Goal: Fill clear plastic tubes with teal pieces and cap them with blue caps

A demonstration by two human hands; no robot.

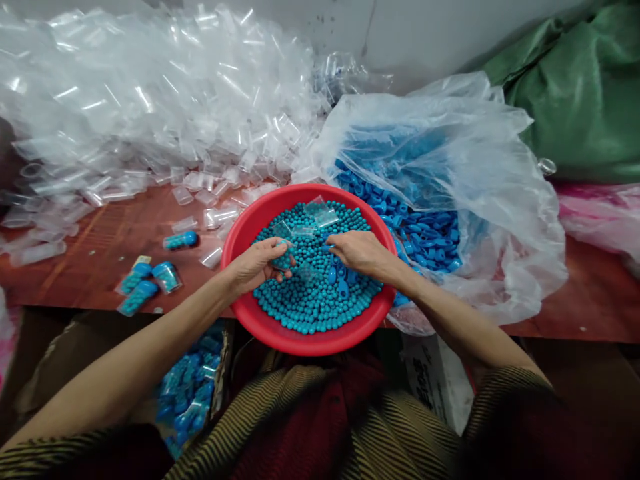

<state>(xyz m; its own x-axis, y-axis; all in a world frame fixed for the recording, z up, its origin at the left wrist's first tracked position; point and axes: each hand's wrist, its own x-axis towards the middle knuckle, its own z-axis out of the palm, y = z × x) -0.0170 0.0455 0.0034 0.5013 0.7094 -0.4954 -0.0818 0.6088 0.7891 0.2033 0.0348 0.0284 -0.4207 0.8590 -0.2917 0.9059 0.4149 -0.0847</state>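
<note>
A red basin (310, 343) full of small teal beads (310, 313) sits at the table's front edge. Over its left side, my left hand (263, 263) is closed around a clear plastic tube (284, 260) with teal beads in it. My right hand (360, 253) is above the basin's right side, its fingertips pinched on a small blue cap (329, 247). Below that hand, several blue caps (343, 287) lie on the beads. A few clear tubes (323, 212) rest on the beads toward the back of the basin.
A large heap of clear tubes (165, 93) covers the back left. To the right, a clear bag (515, 220) holds many blue caps (425, 233). Several capped, bead-filled tubes (140, 297) lie at left. Below the table, a box (223, 373) contains more filled tubes (190, 387).
</note>
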